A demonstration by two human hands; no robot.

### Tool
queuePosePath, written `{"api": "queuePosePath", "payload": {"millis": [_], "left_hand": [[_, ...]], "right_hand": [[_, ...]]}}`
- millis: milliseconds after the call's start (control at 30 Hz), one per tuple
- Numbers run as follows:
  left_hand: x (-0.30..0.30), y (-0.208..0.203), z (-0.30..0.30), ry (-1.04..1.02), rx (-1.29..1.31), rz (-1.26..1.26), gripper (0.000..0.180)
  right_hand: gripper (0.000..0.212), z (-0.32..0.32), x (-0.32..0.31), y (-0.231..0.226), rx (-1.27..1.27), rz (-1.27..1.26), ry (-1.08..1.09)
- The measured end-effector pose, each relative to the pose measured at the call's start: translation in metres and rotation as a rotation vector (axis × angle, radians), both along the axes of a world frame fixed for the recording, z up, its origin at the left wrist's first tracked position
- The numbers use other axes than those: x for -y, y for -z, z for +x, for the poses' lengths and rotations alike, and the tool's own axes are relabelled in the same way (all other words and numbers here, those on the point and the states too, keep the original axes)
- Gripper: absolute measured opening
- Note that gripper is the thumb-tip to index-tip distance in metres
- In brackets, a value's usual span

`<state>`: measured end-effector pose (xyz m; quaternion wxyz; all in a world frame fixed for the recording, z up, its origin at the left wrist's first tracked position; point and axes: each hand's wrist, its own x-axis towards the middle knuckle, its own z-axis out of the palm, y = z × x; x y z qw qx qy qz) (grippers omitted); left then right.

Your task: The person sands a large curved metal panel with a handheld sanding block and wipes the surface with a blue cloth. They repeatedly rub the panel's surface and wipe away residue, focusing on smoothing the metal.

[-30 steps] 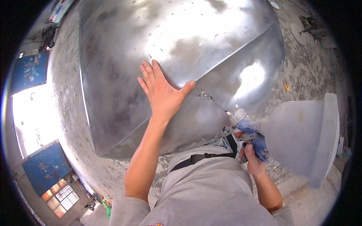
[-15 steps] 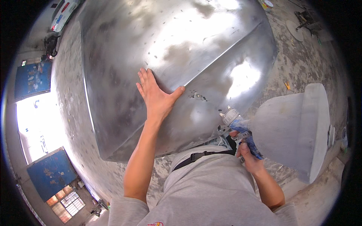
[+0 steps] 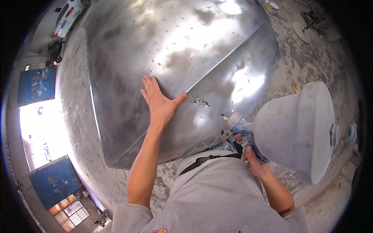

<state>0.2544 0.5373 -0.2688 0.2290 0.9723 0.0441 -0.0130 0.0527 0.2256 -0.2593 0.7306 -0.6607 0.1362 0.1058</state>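
A large grey metal panel, shaped like a car hood (image 3: 128, 77), spreads out in front of me with a raised crease, shiny patches and darker smudges. My left hand (image 3: 160, 103) lies on it with fingers spread, the thumb beside the crease. Just right of that thumb is a cluster of small dark spots and holes. At my right side, my right hand (image 3: 254, 157) is wrapped round the handle of a spray gun (image 3: 243, 126) with blue stains. The gun's nozzle points at the panel's near edge. Its big whitish cup (image 3: 287, 132) hangs to the right.
The stained concrete floor (image 3: 72, 105) surrounds the panel. A white car (image 3: 70, 17) stands at the far left, near blue panels (image 3: 54, 180) and a bright doorway. At the far right are a white tub (image 3: 273, 6), a round disc (image 3: 301, 32) and a yellow-orange object (image 3: 295, 89).
The spray gun and its cup have tilted and shifted slightly left in my right hand. My view has moved a little; my left hand stays spread on the panel.
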Motion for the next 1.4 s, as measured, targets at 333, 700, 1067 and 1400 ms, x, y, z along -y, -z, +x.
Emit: {"api": "queuePosePath", "payload": {"millis": [333,700,1067,1400], "left_hand": [[-0.002,-0.002,-0.001,0.001,0.007,0.001,0.132],[-0.007,-0.001,0.000,0.018,0.017,-0.028,0.133],[0.018,0.012,0.004,-0.012,0.151,0.011,0.138],[0.010,0.008,-0.014,-0.081,0.111,-0.003,0.132]], "right_hand": [[0.039,0.012,-0.001,-0.018,0.011,0.023,-0.025],[0.040,-0.005,0.012,0.009,0.008,-0.026,-0.105],[0.035,0.017,0.006,-0.021,0.049,0.032,-0.058],[0.033,0.016,0.002,-0.030,0.036,0.012,-0.109]]}}
